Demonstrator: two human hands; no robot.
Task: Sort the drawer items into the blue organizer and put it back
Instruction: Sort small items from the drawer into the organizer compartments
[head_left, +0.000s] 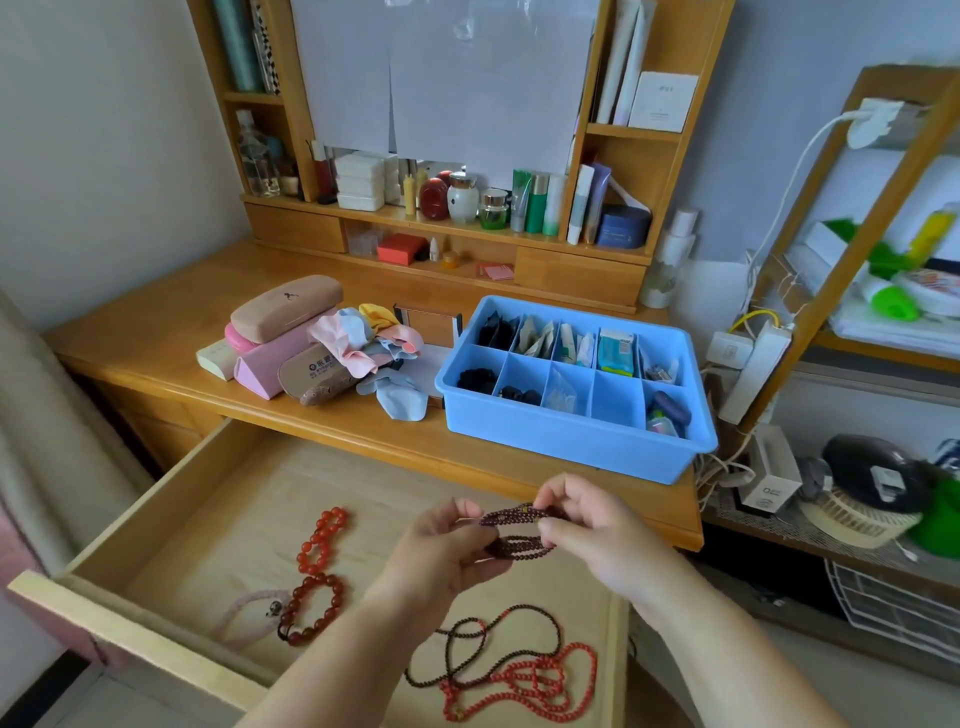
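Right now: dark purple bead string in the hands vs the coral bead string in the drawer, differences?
The purple string is held up, coiled, by both hands (left hand, right hand); the coral string lies loose in the drawer. Purple's beads look smaller and darker. Both are round-bead strands.

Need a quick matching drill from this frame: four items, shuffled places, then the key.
1 dark purple bead bracelet
2 blue organizer
3 pink bead bracelet
4 brown glasses case

A in the open drawer
B held between both hands (left hand, right hand)
C top of the pile of cases
D right side of the desktop

Pairs: 1-B, 2-D, 3-A, 4-C
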